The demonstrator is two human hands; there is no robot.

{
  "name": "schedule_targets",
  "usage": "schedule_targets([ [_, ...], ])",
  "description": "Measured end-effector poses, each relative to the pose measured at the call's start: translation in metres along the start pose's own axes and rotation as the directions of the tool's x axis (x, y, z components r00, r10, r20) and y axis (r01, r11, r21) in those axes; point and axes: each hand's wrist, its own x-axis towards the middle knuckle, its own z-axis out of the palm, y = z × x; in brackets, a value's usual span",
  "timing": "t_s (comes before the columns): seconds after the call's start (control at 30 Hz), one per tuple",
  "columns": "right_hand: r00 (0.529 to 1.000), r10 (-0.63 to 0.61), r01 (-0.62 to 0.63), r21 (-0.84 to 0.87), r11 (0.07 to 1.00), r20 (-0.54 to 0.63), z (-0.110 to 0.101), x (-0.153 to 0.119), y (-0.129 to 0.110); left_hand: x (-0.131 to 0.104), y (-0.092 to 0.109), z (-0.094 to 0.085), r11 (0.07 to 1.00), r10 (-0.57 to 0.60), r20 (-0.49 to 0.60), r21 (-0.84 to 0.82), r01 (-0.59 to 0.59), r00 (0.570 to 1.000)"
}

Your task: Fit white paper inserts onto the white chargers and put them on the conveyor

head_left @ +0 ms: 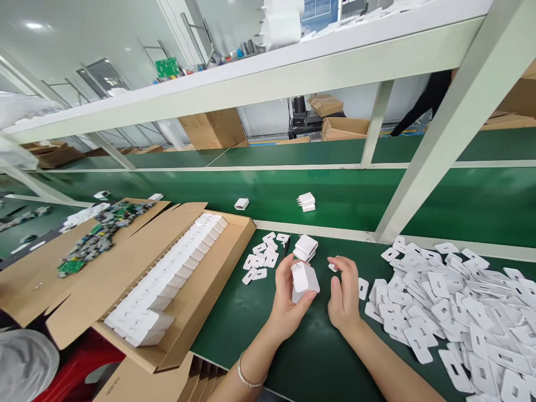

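Note:
My left hand (288, 304) is wrapped round a white adapter housing (305, 279), just above the green tabletop (318, 363). To its right, my right hand (345, 296) is raised with thumb and fingers apart; a small white piece (333, 267) shows by its fingertips, and whether they touch it I cannot tell. Behind the held housing sit stacked white housings (306, 246). Several flat white plates with slots (262, 260) lie left of my left hand. A large heap of similar plates (444, 304) spreads out at the right.
An open cardboard box (226, 268) at the left holds rows of white housings (167, 273). Circuit boards (100, 240) lie on cardboard farther left. White adapters (307, 201) stand on the green ledge behind. A slanted frame post (435, 123) rises at the right, under an overhead shelf (251, 78).

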Motion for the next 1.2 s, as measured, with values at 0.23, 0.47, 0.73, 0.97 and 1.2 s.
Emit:
schedule_targets([
  [0.23, 0.988, 0.144, -0.126, -0.253, 0.959, 0.053, 0.009, 0.011, 0.027, -0.002, 0.034, -0.088, 0.748, 0.225, -0.197, 0.663, -0.039, 0.954],
  [0.47, 0.979, 0.100, -0.009, -0.449, 0.893, 0.178, 0.013, 0.009, 0.025, -0.038, 0.065, -0.243, 0.047, -0.064, -0.433, 0.899, 0.436, 0.899],
  [0.73, 0.919, 0.117, 0.145, -0.599, 0.788, 0.376, 0.009, 0.002, 0.040, -0.062, 0.044, -0.286, -0.309, -0.249, -0.478, 0.864, 0.399, 0.843],
  [0.97, 0.936, 0.022, 0.205, -0.595, 0.777, 0.351, 0.005, 0.003, 0.044, -0.034, 0.064, -0.237, -0.307, -0.010, -0.357, 0.890, 0.336, 0.934],
  [1.2, 0.947, 0.020, 0.206, -0.651, 0.731, 0.322, -0.001, 0.001, 0.041, 0.044, 0.037, -0.070, 0.325, 0.125, 0.107, 0.935, -0.143, 0.986],
])
